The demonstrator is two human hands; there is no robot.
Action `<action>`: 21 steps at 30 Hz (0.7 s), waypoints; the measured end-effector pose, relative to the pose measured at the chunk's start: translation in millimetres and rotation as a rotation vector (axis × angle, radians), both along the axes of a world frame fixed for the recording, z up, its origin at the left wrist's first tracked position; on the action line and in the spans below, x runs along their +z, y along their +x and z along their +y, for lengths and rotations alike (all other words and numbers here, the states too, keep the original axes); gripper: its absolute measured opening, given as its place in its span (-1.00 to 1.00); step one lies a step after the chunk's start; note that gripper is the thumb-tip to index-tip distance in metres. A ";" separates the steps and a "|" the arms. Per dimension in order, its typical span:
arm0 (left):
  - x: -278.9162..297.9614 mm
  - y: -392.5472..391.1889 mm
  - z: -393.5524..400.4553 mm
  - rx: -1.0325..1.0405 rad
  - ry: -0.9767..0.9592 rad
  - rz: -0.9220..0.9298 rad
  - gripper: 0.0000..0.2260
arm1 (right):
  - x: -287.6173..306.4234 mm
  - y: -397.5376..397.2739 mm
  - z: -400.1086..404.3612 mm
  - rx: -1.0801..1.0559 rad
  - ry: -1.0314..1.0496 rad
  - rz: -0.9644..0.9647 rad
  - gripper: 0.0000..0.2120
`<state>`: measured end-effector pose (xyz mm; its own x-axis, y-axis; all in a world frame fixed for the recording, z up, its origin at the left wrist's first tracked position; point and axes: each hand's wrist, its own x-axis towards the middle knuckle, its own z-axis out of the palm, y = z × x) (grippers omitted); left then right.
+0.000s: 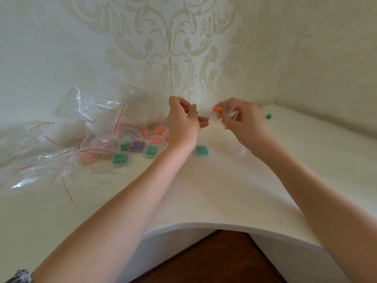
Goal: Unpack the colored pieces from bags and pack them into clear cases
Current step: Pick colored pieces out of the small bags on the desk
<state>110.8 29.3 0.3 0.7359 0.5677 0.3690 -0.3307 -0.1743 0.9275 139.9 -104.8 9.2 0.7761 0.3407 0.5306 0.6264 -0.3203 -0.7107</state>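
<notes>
Both hands are raised above the white worktop [204, 193], close to the corner where the patterned wall [183, 48] turns. The right hand [242, 121] pinches one small clear bag [231, 113] with a red zip line, its grip clamped on the plastic. Orange pieces [217, 111] show at the bag's left side; they blur together, so I cannot count them surely, though it looks like two. The left hand [182, 123] sits just left of the bag, its fingers curled and its fingertips toward the bag's edge; whether that grip holds the plastic I cannot tell.

Left of the bag and lower, filled clear cases [152, 151] lie on the worktop in a loose cluster: three green ones, one purple [137, 146], and several pink or orange ones farther back, partly hidden. One more green case [202, 150] lies apart, below the bag between the two wrists. Farther left of the bag is a heap of empty clear bags [67, 144] with red strips, too tangled to count. One green piece [268, 116] lies alone on the worktop right of the bag, near the wall.
</notes>
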 end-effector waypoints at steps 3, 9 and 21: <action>5.6 0.0 -1.8 -0.103 -0.170 0.100 -0.94 | 0.9 -2.0 -0.5 0.024 0.020 -0.021 -0.77; 10.3 -3.7 -4.3 -0.416 -0.279 0.185 -0.73 | 3.7 -1.1 -3.2 0.076 0.076 0.088 -0.90; 2.4 1.0 -2.7 -0.320 -0.576 0.229 -0.69 | -5.6 4.2 4.2 -0.081 -0.287 -0.179 -0.89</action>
